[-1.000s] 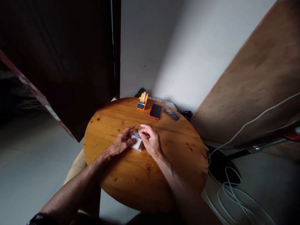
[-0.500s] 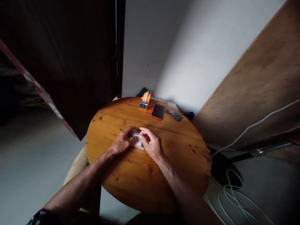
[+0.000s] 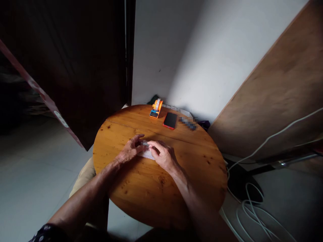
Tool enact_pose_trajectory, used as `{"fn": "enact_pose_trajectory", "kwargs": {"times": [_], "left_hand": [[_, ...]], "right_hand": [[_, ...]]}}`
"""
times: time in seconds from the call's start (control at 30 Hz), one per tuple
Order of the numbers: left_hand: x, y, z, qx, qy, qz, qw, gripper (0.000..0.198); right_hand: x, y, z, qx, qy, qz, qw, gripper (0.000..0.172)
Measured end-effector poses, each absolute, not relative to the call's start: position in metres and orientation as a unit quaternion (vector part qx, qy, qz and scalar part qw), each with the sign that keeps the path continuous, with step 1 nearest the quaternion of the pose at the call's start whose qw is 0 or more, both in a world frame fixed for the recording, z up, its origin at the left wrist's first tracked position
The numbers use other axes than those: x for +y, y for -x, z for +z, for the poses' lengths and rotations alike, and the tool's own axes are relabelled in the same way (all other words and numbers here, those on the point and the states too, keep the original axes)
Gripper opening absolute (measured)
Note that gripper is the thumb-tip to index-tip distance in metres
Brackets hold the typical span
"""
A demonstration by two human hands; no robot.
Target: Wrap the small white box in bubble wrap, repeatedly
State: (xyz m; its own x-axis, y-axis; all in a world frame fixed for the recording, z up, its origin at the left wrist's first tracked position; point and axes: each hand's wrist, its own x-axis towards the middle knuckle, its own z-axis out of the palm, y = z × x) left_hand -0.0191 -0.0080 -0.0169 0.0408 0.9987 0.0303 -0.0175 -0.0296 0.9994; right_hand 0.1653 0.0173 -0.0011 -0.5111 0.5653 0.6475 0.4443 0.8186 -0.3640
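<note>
A small whitish, crinkled piece of plastic wrap (image 3: 146,153) lies on the round wooden table (image 3: 141,188) between my hands. My left hand (image 3: 130,150) rests at its left side, fingers stretched out and apart, the thumb lying over the wrap. At the right end, my right hand (image 3: 164,154) has its thumb and forefinger pinched together on the wrap, covering part of it. Whether anything is inside the wrap cannot be made out.
Toward the table's far edge stand an orange tape dispenser (image 3: 156,108) and a dark-screened phone with a red edge (image 3: 170,120). A blurred-out object (image 3: 187,123) is right of the phone. Behind rises a white wall (image 3: 156,50). Pale cables (image 3: 252,211) coil on the floor at right.
My left hand has shifted slightly left and opened a little, so more of the wrap shows between the hands. The right thumb and forefinger have drawn closer together.
</note>
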Motion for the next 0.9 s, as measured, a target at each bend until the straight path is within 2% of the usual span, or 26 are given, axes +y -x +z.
{"fn": "enact_pose_trajectory", "kwargs": {"times": [0.3,0.6,0.73,0.9], "left_hand": [[-0.006,0.019,-0.021,0.479,-0.498,0.52,0.501,0.066],[-0.006,0.019,-0.022,0.489,-0.505,0.512,0.493,0.061],[-0.006,0.019,-0.023,0.504,-0.523,0.505,0.466,0.058],[-0.009,0.018,-0.02,0.491,-0.513,0.514,0.481,0.06]], "right_hand": [[0.016,-0.17,0.012,-0.902,0.254,0.033,0.347,0.028],[0.01,-0.167,0.014,-0.917,0.219,0.01,0.334,0.029],[0.008,-0.164,0.014,-0.893,0.19,0.092,0.396,0.021],[0.012,-0.174,0.022,-0.787,0.305,0.252,0.473,0.015]]}}
